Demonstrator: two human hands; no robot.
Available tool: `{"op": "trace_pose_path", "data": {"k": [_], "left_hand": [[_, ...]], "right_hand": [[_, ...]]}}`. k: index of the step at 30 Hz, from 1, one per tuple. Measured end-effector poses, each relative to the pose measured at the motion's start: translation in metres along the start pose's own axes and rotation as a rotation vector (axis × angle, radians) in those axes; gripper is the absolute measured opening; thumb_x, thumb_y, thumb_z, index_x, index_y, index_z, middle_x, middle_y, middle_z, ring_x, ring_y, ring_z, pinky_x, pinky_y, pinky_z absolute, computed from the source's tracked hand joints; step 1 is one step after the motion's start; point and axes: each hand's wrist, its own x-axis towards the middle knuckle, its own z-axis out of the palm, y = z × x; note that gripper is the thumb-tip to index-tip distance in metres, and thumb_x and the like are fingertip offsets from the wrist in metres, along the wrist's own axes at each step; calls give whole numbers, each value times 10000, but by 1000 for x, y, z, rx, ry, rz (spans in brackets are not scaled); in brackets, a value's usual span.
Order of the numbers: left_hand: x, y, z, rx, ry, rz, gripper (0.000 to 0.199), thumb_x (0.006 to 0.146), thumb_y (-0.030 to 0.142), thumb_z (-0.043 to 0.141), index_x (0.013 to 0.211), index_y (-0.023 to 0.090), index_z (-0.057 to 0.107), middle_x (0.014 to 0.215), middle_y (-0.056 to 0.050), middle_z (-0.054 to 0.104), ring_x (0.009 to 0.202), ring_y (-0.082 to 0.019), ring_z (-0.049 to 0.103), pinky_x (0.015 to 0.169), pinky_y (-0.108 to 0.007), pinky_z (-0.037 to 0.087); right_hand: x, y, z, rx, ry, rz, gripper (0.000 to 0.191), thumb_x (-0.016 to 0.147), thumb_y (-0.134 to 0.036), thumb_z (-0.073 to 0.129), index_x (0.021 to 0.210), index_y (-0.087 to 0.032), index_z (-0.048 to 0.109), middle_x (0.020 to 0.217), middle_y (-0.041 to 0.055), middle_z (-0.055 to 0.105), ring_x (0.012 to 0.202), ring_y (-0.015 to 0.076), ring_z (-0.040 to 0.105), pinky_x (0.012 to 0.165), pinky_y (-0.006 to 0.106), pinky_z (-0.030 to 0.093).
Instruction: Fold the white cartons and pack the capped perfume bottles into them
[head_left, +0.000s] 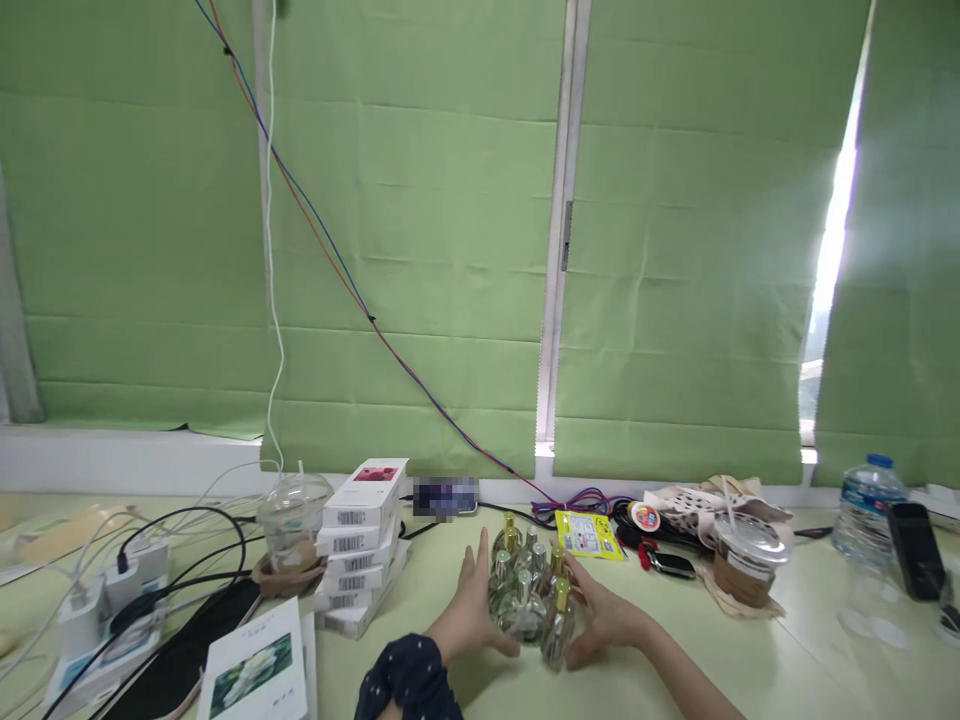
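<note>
A tight cluster of small clear glass bottles (pixel 523 598) stands on the pale table, some with gold caps and others with silver ones. My left hand (pixel 471 608) is at the cluster's left side, fingers spread and pointing up and away. On the right side, my right hand (pixel 604 612) curves beside the bottles with its thumb and fingers apart. Both palms face the glass; whether the fingertips touch it is hard to tell. A gold-capped bottle (pixel 557 625) is at the front right of the group, close to my right thumb.
Left of the bottles are stacked white boxes (pixel 356 560), a white box with a flower picture (pixel 255 668), a plastic cup (pixel 292 520) and tangled cables. Behind lie a phone (pixel 445 498) and a yellow packet (pixel 589 535). An iced drink (pixel 746 565) and water bottle (pixel 868 508) stand right.
</note>
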Motion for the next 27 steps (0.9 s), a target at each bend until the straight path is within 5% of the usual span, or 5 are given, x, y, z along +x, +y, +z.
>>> {"op": "trace_pose_path", "data": {"k": [6, 9, 15, 20, 27], "left_hand": [[-60, 82, -47, 712, -5, 45, 1024, 577, 348, 820, 1466, 235, 325, 1604, -139, 127, 1465, -337, 60, 1159, -468, 189], [-66, 105, -87, 1089, 460, 32, 717, 725, 361, 726, 1386, 255, 469, 1562, -133, 309, 1453, -365, 153, 1149, -509, 180], [-48, 91, -134, 1063, 818, -174, 708, 848, 531, 516, 1388, 87, 410, 1466, -367, 282, 1295, -579, 324, 942, -677, 294], [-40, 76, -137, 988, 899, -222, 708, 816, 427, 564, 1371, 34, 371, 1353, -386, 390, 1117, -507, 541, 899, -573, 360], [-59, 92, -127, 949, 949, -11, 670, 833, 400, 500, 1355, -3, 378, 1354, -302, 418, 1305, -414, 367, 1037, -433, 319]], "right_hand": [[-30, -11, 6, -181, 136, 179, 1427, 413, -266, 859, 1514, -264, -48, 1596, 138, 87, 1386, 350, 293, 1129, 447, 236], [-49, -16, 11, -265, 200, 261, 1310, 485, -194, 788, 1519, -243, -15, 1574, 146, 181, 1377, 335, 309, 1112, 437, 263], [-82, -25, 28, -207, 303, 283, 1150, 575, -180, 703, 1518, -203, 47, 1492, 190, 346, 1323, 331, 394, 1066, 433, 317], [-103, -37, 42, -208, 322, 272, 1095, 600, -215, 694, 1515, -190, 93, 1509, 177, 322, 1335, 330, 370, 1069, 429, 313], [-124, -35, 55, -184, 463, 229, 906, 690, -505, 645, 1451, -165, 289, 1465, 173, 383, 1309, 349, 396, 1083, 447, 316]]}}
